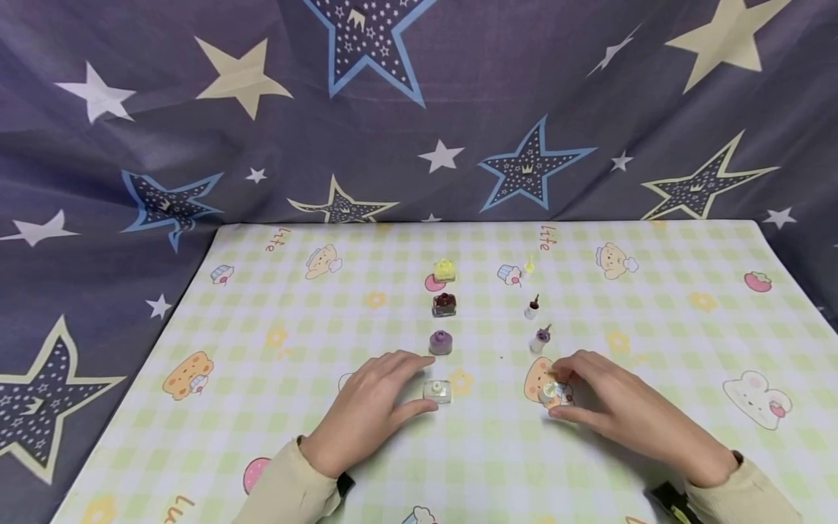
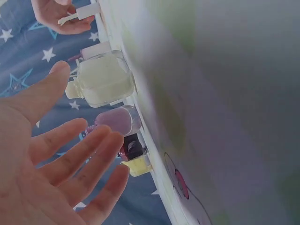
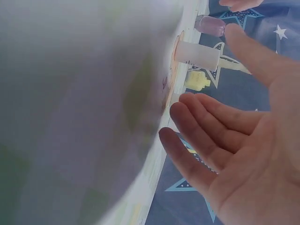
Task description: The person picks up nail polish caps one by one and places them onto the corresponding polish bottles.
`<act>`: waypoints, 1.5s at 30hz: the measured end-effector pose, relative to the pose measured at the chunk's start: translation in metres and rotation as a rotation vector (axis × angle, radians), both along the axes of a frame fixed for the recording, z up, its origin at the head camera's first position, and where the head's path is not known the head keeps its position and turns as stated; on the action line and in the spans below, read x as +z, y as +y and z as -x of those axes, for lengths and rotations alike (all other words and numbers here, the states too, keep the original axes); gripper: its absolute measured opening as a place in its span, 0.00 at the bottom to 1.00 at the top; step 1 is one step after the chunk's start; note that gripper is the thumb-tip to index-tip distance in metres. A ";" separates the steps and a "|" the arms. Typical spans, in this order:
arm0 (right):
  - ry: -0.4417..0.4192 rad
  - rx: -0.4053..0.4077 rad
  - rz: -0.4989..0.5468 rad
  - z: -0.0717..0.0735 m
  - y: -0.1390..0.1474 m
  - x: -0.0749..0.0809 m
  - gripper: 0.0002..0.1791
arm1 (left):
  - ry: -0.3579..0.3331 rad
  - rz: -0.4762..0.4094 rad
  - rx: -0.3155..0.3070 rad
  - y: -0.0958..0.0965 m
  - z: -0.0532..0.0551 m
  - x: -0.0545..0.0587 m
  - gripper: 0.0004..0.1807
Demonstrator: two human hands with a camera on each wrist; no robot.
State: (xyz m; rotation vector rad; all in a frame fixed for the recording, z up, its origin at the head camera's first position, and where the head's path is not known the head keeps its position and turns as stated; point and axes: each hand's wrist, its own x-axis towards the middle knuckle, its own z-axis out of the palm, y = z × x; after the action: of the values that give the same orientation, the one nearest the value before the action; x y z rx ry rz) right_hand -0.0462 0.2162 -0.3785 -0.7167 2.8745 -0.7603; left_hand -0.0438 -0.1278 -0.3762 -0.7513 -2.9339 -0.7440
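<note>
While the cream bottle [image 1: 437, 393] stands upright on the checked cloth [image 1: 497, 451], the left hand [image 1: 376, 400] curves around its left side, thumb well parted from loosely bent fingers, gripping nothing; whether the thumb tip brushes the bottle I cannot tell. To the right of the cream bottle, a white cap [image 3: 197, 55] stands on end with its pale brush [image 3: 229, 63] pointing up, and the right hand [image 1: 612, 404] is spread around it, thumb and fingers wide apart, with no hold on it. Beyond the cream bottle, in a line leading away from it, come the purple bottle [image 1: 441, 343], the dark bottle [image 1: 444, 305] and, farthest from it, the yellow bottle [image 1: 444, 271]. Beyond it and to its right stand the purple-brushed cap [image 1: 541, 339], the dark-brushed cap [image 1: 532, 311] and, farthest off, the yellow brush [image 1: 529, 266].
</note>
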 end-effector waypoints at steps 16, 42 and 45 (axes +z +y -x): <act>-0.130 0.072 0.056 0.009 -0.003 -0.001 0.15 | -0.050 -0.029 -0.036 0.002 0.007 -0.003 0.15; -0.072 0.152 0.077 0.014 -0.003 -0.005 0.06 | -0.073 -0.026 -0.040 0.005 0.010 -0.004 0.11; -0.056 0.136 0.067 0.014 -0.004 -0.004 0.06 | -0.057 -0.017 -0.040 0.004 0.009 -0.004 0.11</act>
State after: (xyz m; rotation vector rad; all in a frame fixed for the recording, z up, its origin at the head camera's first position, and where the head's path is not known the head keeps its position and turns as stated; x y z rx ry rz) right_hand -0.0605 0.2117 -0.3828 -0.8737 2.7292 -0.8475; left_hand -0.0532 -0.1235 -0.3803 -0.8030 -2.9674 -0.8058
